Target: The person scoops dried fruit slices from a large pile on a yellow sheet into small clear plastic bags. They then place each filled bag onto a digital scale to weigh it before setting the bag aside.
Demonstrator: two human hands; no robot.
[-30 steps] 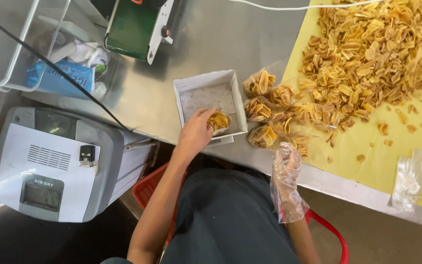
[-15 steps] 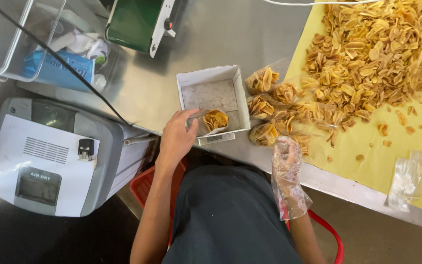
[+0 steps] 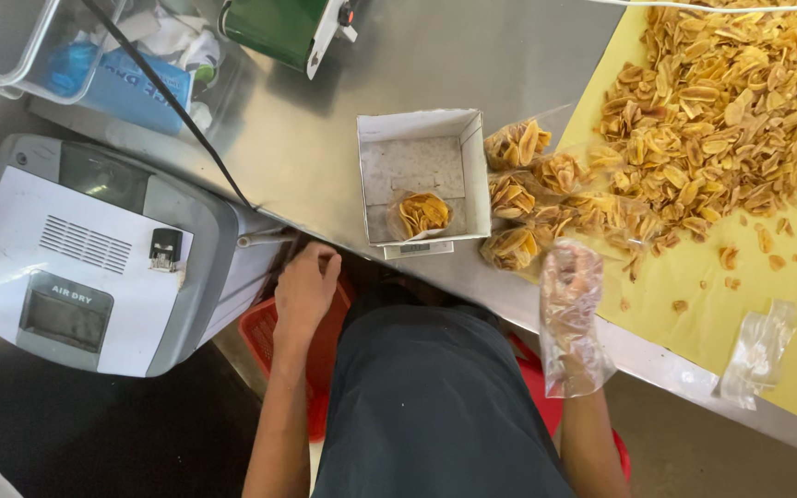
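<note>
My left hand (image 3: 305, 288) is bare and hangs below the edge of the steel table (image 3: 325, 148), fingers loosely curled, holding nothing. A small clear bag of yellow chips (image 3: 421, 214) lies in a white open box (image 3: 422, 175) that stands on a small scale (image 3: 418, 248). My right hand (image 3: 568, 286) wears a clear plastic glove and rests at the table edge, empty, just below several filled chip bags (image 3: 526, 184). A big heap of yellow chips (image 3: 731, 111) covers a yellow sheet (image 3: 786, 304) to the right.
A grey and white machine (image 3: 94, 258) stands at the left. A clear bin (image 3: 76, 51) with blue and white packets and a green device (image 3: 288, 28) sit at the back. Empty clear bags (image 3: 758, 350) lie on the sheet. A red crate (image 3: 274, 341) is under the table.
My left hand has let go of the chip bag in the white box and dropped back below the table edge. The gloved right hand has stayed at the edge.
</note>
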